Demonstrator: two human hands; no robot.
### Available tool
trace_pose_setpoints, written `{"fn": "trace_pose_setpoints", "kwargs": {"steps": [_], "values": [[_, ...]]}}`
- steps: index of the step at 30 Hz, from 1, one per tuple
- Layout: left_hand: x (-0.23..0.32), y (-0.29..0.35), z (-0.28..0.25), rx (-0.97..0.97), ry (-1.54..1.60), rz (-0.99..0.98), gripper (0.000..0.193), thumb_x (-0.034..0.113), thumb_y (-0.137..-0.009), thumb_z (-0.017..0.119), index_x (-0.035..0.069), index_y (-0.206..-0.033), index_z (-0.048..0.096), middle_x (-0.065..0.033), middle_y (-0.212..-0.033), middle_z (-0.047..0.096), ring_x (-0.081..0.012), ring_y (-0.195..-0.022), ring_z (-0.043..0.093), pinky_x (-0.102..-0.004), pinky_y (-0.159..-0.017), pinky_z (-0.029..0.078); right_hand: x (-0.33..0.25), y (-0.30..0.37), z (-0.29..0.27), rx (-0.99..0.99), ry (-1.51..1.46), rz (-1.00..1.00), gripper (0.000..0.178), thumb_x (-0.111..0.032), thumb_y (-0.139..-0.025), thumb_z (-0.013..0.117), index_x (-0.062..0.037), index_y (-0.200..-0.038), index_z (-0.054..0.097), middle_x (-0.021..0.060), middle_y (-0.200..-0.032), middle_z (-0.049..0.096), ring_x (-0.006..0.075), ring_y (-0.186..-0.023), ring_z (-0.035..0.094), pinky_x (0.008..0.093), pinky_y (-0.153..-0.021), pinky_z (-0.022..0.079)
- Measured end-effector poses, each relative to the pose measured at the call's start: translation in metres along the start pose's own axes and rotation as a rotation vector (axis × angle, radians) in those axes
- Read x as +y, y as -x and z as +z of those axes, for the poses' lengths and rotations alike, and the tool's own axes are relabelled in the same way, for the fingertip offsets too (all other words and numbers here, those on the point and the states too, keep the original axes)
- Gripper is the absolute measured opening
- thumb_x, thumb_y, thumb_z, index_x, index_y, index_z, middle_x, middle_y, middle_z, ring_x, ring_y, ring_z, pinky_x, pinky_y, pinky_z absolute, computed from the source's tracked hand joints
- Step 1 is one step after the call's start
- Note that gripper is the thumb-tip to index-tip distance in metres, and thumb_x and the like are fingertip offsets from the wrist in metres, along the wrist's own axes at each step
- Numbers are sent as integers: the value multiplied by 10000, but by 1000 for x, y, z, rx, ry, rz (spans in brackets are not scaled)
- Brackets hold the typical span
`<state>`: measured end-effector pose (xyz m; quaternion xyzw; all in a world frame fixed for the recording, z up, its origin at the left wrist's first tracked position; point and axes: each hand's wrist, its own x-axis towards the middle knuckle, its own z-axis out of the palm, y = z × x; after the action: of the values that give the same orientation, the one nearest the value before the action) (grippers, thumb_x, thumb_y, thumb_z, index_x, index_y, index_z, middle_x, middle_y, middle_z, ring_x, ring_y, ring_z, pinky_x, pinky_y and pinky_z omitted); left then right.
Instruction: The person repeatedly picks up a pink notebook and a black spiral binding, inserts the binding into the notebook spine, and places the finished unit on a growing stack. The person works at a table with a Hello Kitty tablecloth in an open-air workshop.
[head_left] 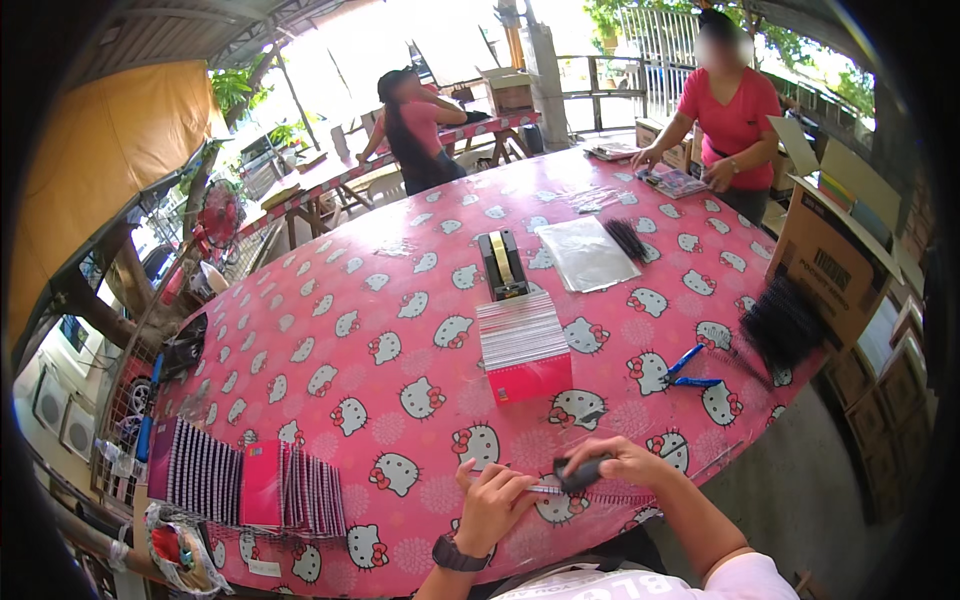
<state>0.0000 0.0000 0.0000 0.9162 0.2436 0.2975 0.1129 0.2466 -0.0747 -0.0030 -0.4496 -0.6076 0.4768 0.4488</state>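
Note:
At the near edge of the table, my left hand grips a thin notebook held on edge, its pale spine side up. My right hand is closed on a dark block-like tool, whose exact kind I cannot make out. That tool sits against the notebook's right end. From there a thin dark binding coil runs off to the right, below my right wrist. Just beyond my hands stands a stack of unbound notebooks with pink covers. Blue-handled pliers lie farther right.
Rows of spiral-bound notebooks stand at the left. A tape dispenser, clear plastic sleeves and black coils lie on the pink-patterned table. A cardboard box is at the right. A co-worker handles papers across the table.

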Motion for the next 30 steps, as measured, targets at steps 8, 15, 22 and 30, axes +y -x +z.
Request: {"fn": "trace_pose_setpoints", "kwargs": {"steps": [8, 15, 22, 30], "values": [[-6, -4, -2, 65, 104, -44, 616, 293, -659, 826, 176, -1218, 597, 74, -727, 635, -99, -763, 601, -416, -995, 265, -11, -13, 3, -40, 59, -15, 432, -425, -829, 698, -36, -1018, 694, 77, -928, 651, 150, -832, 598, 295, -717, 469], [-1, -10, -2, 65, 124, -71, 696, 331, -640, 837, 159, -1259, 567, 53, -796, 670, -101, -805, 623, -418, -1002, 270, -14, -21, -4, -131, 13, 13, 537, -572, -802, 660, -85, -1022, 708, 116, -977, 659, 227, -1036, 567, 372, -867, 437], [-57, -5, -20, 145, 227, -230, 469, 211, -630, 857, 108, -1053, 683, -22, -933, 677, -180, -929, 603, -346, -805, 443, -12, -30, 4, -78, -163, -53, 577, -583, -815, 651, -55, -1045, 689, 80, -948, 651, 189, -1024, 555, 343, -840, 441], [-68, 14, -1, 128, 880, -592, 291, 24, -697, 813, 67, -967, 716, 7, -790, 649, -61, -710, 584, -209, -620, 482, -4, -41, 5, -114, -287, 24, 479, -470, -863, 654, -34, -1060, 672, 42, -967, 642, 128, -889, 574, 285, -793, 455]]}}
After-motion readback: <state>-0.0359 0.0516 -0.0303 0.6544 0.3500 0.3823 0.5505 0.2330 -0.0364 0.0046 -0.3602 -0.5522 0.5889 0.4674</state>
